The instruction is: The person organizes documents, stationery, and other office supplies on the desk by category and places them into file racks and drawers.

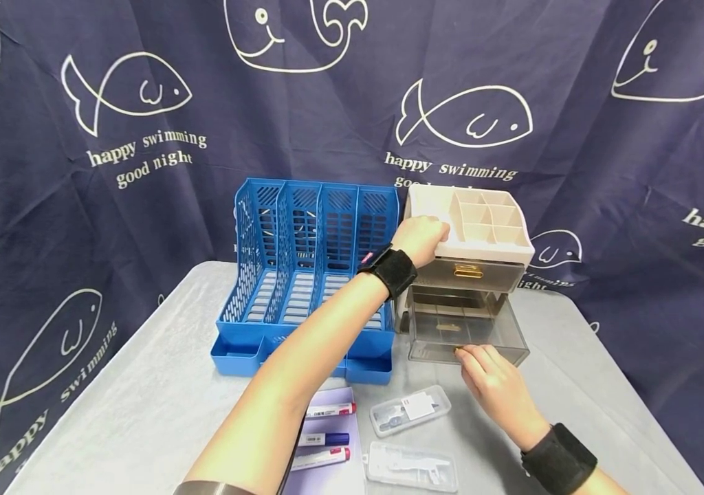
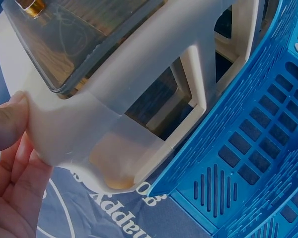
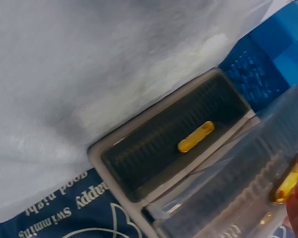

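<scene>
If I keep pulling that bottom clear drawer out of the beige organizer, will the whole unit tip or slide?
Probably light: the beige organizer looks like thin plastic with empty compartments, so it might slide on the table cover. The left hand holding its top likely prevents that. The drawer, at the right hand, looks rigid, probably gliding straight.

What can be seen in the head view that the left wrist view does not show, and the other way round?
Only the head view shows the right hand at the front of the pulled-out lower drawer, the markers and the two clear cases on the table. Only the left wrist view shows, close up, the organizer's side wall with its openings and the thumb pressed against its edge. Both show the left hand on the beige organizer, the upper drawer's gold handle and the blue file rack beside it.
</scene>
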The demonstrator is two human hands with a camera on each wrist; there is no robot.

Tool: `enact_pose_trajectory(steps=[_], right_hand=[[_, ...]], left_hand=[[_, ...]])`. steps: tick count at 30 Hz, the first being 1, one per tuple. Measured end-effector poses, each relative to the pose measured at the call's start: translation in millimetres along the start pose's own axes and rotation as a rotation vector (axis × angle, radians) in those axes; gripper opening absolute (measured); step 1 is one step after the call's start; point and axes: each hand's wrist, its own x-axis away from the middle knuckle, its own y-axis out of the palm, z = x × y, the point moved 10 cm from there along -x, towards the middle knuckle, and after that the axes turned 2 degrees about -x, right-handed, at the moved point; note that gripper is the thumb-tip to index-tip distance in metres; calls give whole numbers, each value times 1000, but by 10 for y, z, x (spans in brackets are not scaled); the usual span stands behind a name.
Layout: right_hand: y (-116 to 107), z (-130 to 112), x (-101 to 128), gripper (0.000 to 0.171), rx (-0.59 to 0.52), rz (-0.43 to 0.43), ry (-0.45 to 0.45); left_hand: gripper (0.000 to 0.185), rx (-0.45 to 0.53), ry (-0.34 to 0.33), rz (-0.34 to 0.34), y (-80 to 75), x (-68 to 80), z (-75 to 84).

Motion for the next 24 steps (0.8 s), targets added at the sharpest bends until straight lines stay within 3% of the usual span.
enact_pose_trajectory(steps=[5,9,13,15,17,22,24], right_hand=[[-39,-165,-105,37,-57,-51,44],[16,-332,-163,36,-138,-158,87],[95,-532,-162,16,-218,-259,99],[151,-639,-136,20,-249,-332,98],[239,-728,-83,24,-290,-444,122],[559,-847,190,34,-411,-845,287],[648,-878,297,42,-426,-949,333]], left_hand=[[27,1,5,2,-2,1,7],[27,-2,5,11,-1,4,8],[27,-4,6,12,13,3,10],[27,-8,8,12,25,1,12],[26,-13,11,12,30,2,16],[27,-21,15,14,22,5,20],[27,-23,13,13,16,7,16]])
